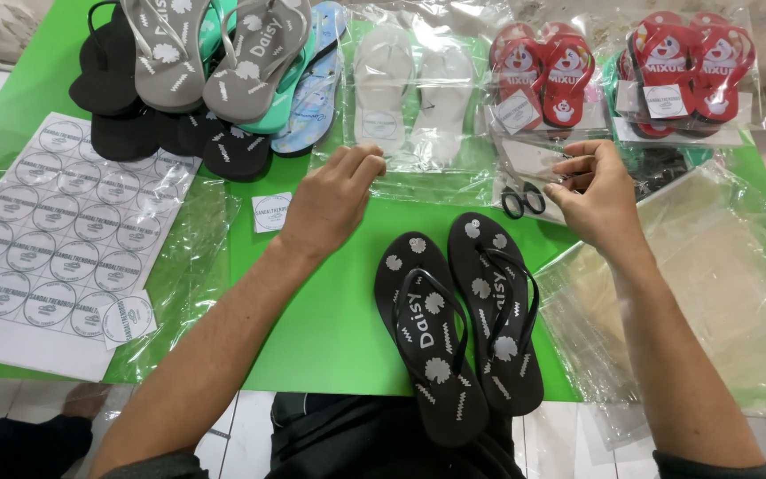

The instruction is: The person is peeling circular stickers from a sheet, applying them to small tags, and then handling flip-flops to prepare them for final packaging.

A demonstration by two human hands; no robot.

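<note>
The green table [330, 328] carries all items; its near edge runs just below the black sandal pair, whose heels overhang it. The bare green area between the forearms, left of the pair, is the main open room.

A sheet of round stickers [50, 235] lies at the left edge, partly under clear film, with one loose round sticker [128, 318] at its lower right corner. A stack of clear plastic bags [711, 293] covers the right side.

Far edge, left to right: a pile of loose sandals [197, 71] in black, grey and teal, number not countable; one bagged white pair [411, 93]; two bagged red pairs [543, 75] and [689, 66].

Two black sandals with white flower print [458, 324] lie side by side, touching, toes away from the person.

The left hand [330, 200] rests palm down, fingers curled loosely, fingertips on the clear film in front of the white pair; it grips nothing visible. A small square label [271, 212] lies just beside it.

The right hand [597, 195] is half closed, fingertips pinched on the edge of a clear bag. Black scissors [523, 200] lie just left of it, apart.
</note>
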